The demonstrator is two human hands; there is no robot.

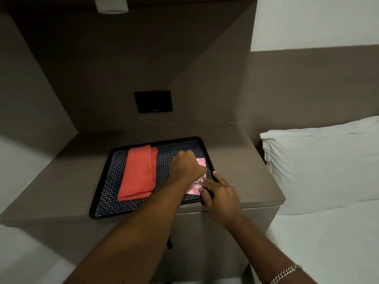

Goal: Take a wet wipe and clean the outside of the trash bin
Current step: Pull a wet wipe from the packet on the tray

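Pink wipe pack (197,177) lies flat at the right end of the black tray (98,198), mostly covered by both hands. Left hand (185,165) reaches in from lower left, forearm long and straight across the tray's near edge, fist curled knuckles-up over the pack's middle; fingers tucked under, so can't tell whether they pinch a wipe or just press on the pack. A bit of white shows below the fist, too small to say what it is. Right hand (220,193) comes in from lower right, palm down, fingers spread loosely, fingertips resting on the pack's near-right corner and the tray rim, pinning rather than gripping. Chain bracelet (285,273) on the right wrist.

Count: 1 tray w/ blue-and-white patterned liner, 1 pack, 1 folded orange cloth (138,173) lying left of the pack, apart from both hands. Tray sits on a brown nightstand (235,152) set in a brown niche, w/ 1 dark wall panel (153,101) at the back and 1 round white fixture (111,4) up top. White pillow (320,160) and bed to the right. Trash bin not in shot.
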